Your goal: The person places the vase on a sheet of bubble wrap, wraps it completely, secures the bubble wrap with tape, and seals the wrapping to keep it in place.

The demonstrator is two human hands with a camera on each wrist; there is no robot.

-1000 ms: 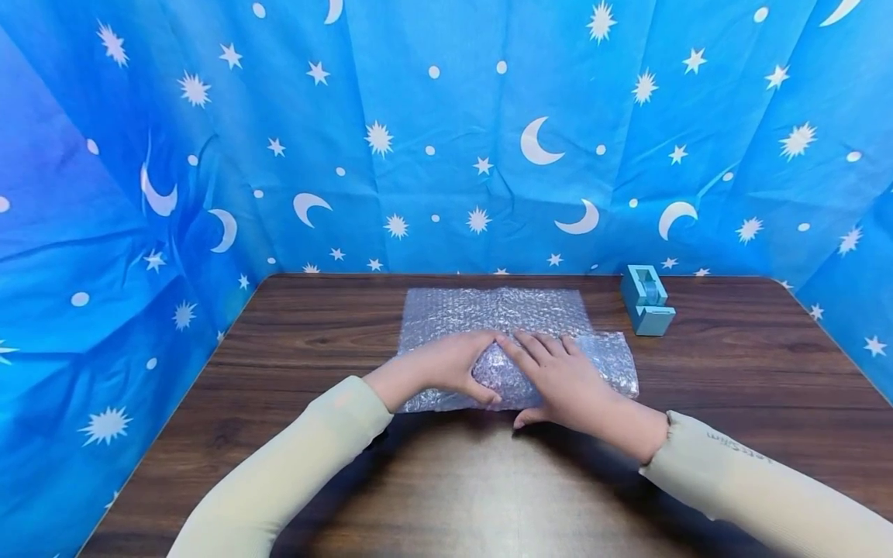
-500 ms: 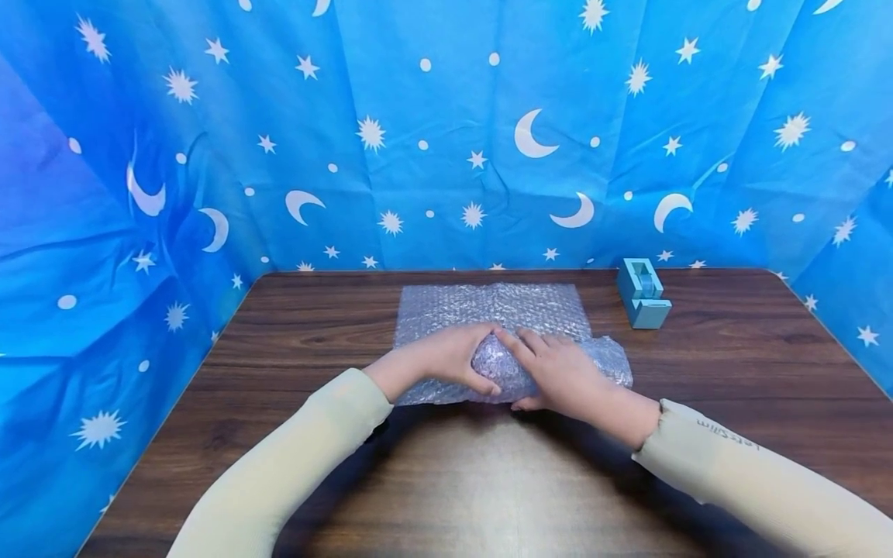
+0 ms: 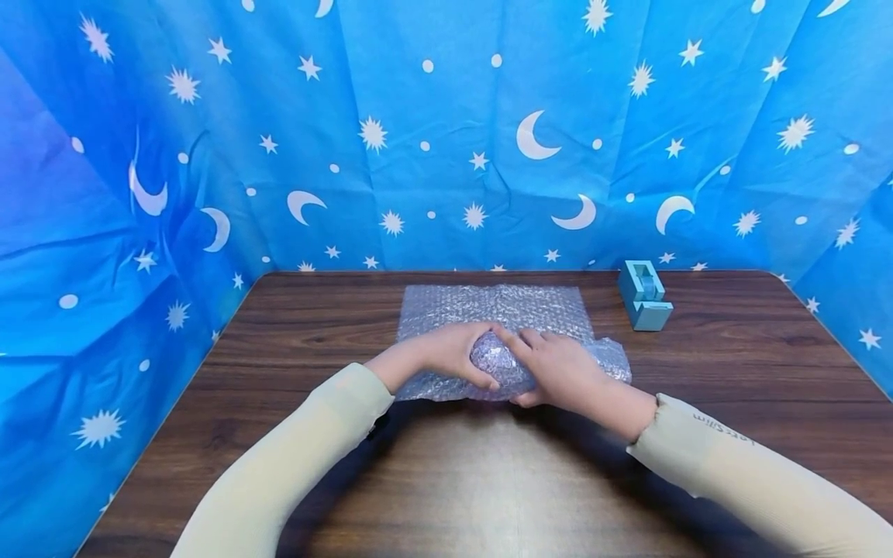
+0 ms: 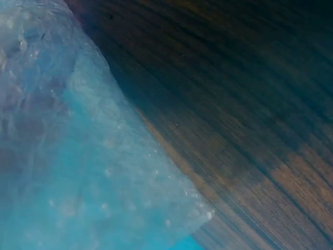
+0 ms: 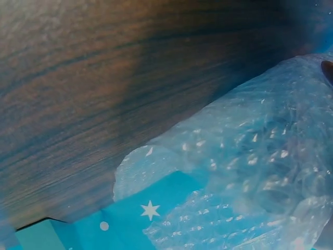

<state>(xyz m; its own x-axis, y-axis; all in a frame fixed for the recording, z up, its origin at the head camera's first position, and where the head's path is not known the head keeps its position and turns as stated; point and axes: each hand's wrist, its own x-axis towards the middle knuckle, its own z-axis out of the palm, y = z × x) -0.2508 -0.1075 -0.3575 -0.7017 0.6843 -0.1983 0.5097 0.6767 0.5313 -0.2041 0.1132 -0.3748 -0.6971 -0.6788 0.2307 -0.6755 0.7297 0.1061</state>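
Note:
In the head view a sheet of clear bubble wrap [image 3: 446, 302] lies on the table, its near part folded over a rounded bulge [image 3: 501, 364]. What is inside the bulge cannot be made out. My left hand [image 3: 449, 355] curves round the left side of it, thumb on the near face. From the other side my right hand [image 3: 563, 368] grips it, fingers over the top and thumb low in front. The fingertips of both hands come close together at the top. A loose end of wrap [image 3: 612, 360] sticks out past my right hand. Both wrist views show wrap [image 4: 114, 166] close up.
A teal tape dispenser [image 3: 645, 298] stands on the dark wooden table [image 3: 314, 302], right of the sheet's far part. Behind the table hangs a blue cloth [image 3: 418, 178] with white moons and stars; it also runs along the left and right sides.
The loose right end of the wrap has gone from a flat flap to a rounded, curled shape. My right thumb has moved in closer to the bulge. The dispenser stays in place.

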